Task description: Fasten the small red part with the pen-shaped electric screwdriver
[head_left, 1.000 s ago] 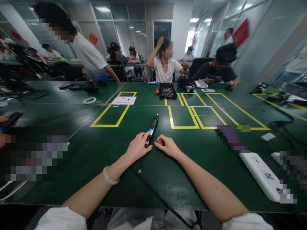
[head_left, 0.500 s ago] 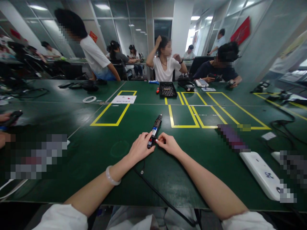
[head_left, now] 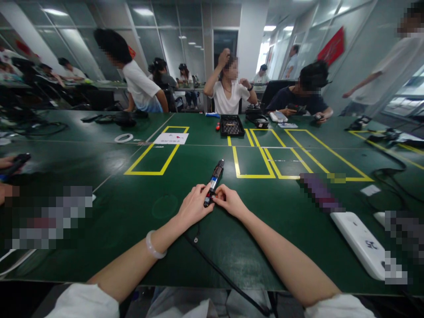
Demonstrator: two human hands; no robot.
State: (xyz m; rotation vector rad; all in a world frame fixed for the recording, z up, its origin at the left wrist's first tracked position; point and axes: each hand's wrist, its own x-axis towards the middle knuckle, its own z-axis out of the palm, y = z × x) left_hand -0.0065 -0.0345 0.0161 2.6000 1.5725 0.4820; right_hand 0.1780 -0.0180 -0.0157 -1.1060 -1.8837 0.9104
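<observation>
A black electric screwdriver [head_left: 214,180] with a blue and red band lies on the green table [head_left: 139,221], its far end pointing away from me. My left hand [head_left: 194,205] grips its near end, a pale bangle on that wrist. My right hand [head_left: 227,199] presses its pinched fingertips against the same near end from the right; whether something small sits between those fingers cannot be told. A black cable [head_left: 218,269] runs from the tool back toward the table's front edge.
Yellow tape rectangles [head_left: 155,154] mark the table ahead. A black parts tray [head_left: 232,125] stands at the far side near seated people. A white power strip [head_left: 362,243] lies at the right, a white tape ring [head_left: 123,138] at far left.
My right hand has closed the small gap and now touches the screwdriver's near end. The view shifted slightly; a standing person entered at the far right.
</observation>
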